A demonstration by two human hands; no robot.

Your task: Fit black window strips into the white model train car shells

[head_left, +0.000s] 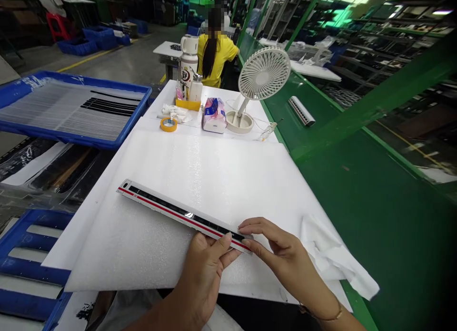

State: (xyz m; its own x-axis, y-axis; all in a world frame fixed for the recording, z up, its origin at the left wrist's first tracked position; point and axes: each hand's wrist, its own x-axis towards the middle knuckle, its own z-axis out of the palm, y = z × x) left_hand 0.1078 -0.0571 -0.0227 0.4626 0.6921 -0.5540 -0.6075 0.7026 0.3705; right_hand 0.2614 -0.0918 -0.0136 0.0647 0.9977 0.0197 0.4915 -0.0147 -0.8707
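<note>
A long white model train car shell (178,213) with a red stripe and a black window strip slants over the foam-covered table. Its far left end points away from me, and its near right end is between my hands. My left hand (205,269) grips it near the right end, thumb on the striped side and fingers underneath. My right hand (282,250) pinches the right tip between thumb and fingers. Whether a small part or film lies under the right fingertips cannot be made out.
A white foam sheet (143,255) covers the table. Beyond it stand a tape roll (168,124), tissue pack (214,115), fan (264,73) and bottle (189,67). Left is a blue tray (134,131) of dark strips; right, a cloth (328,255) and green conveyor (364,198) carrying another shell (302,111). A person (216,55) sits ahead.
</note>
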